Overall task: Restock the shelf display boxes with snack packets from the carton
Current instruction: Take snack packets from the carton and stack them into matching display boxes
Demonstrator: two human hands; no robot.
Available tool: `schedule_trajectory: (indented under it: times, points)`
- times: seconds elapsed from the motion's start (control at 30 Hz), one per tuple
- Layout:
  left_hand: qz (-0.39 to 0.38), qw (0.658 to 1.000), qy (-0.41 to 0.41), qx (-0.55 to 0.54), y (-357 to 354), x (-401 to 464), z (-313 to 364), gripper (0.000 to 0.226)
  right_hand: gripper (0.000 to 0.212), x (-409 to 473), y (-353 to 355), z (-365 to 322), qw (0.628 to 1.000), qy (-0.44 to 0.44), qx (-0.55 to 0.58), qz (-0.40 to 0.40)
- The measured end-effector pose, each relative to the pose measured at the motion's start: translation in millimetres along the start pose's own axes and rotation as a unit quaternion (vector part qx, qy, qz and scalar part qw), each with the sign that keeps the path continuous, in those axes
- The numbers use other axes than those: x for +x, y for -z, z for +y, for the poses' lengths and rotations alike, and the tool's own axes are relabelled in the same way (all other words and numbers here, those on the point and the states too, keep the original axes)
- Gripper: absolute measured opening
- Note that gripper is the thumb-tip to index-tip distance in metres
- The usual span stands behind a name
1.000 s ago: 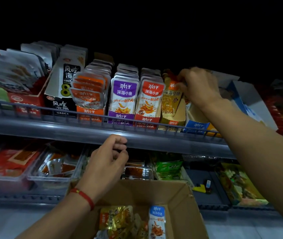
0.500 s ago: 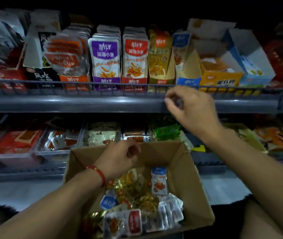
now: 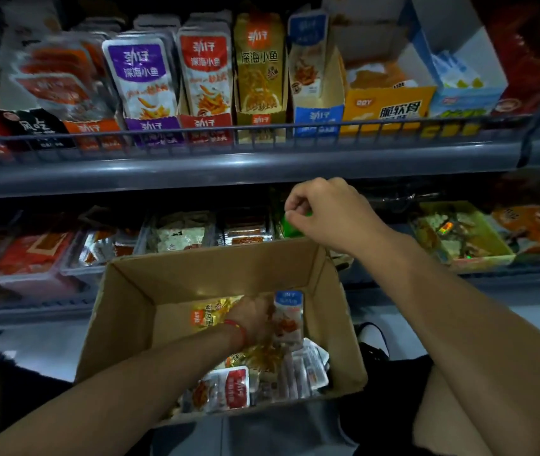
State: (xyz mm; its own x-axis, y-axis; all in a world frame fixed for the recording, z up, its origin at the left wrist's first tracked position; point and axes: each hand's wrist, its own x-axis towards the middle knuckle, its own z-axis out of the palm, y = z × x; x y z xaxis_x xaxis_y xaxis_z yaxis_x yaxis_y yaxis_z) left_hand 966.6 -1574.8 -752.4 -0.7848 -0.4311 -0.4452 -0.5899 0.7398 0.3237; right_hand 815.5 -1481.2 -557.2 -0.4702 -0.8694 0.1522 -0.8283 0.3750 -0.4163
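A brown carton (image 3: 219,274) rests on my lap, holding several gold, blue and red snack packets. My left hand (image 3: 252,319) is deep inside it between a gold packet (image 3: 207,315) and a blue-topped packet (image 3: 290,315); its fingers are buried among them. My right hand (image 3: 331,218) hovers over the carton's back right corner with curled fingers, holding nothing. On the upper shelf stand the display boxes: purple (image 3: 143,83), red (image 3: 206,74), gold (image 3: 260,70) and a blue box (image 3: 318,121) with few packets in it.
A wire rail (image 3: 262,130) runs along the upper shelf's front edge. Right of the blue box sit a yellow box (image 3: 388,106) and a light-blue box (image 3: 459,97). The lower shelf holds clear trays (image 3: 179,232) of packets just behind the carton.
My right hand dropped from the upper shelf boxes to just above the carton. My left hand went from the shelf edge down into the carton. The view tilted downward.
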Motion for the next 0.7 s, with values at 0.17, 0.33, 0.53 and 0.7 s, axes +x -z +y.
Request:
schedule_trajectory:
  times: [0.17, 0.33, 0.53, 0.7]
  points:
    - [0.008, 0.995, 0.075, 0.066, -24, 39, 29, 0.08, 0.005, 1, 2, 11, 1.0, -0.013, 0.014, 0.024]
    - [0.045, 0.993, 0.104, 0.03, -34, 47, 31, 0.091, 0.005, 1, 5, 16, 1.0, -0.008, 0.022, 0.013]
    - [0.093, 0.971, 0.096, -0.198, -20, 30, 2, 0.033, 0.007, 3, 7, 15, 0.999, -0.018, 0.037, -0.01]
    - [0.097, 0.909, 0.046, -0.403, 45, -29, 3, 0.019, 0.005, -4, 5, 19, 0.99, 0.011, 0.059, -0.13]
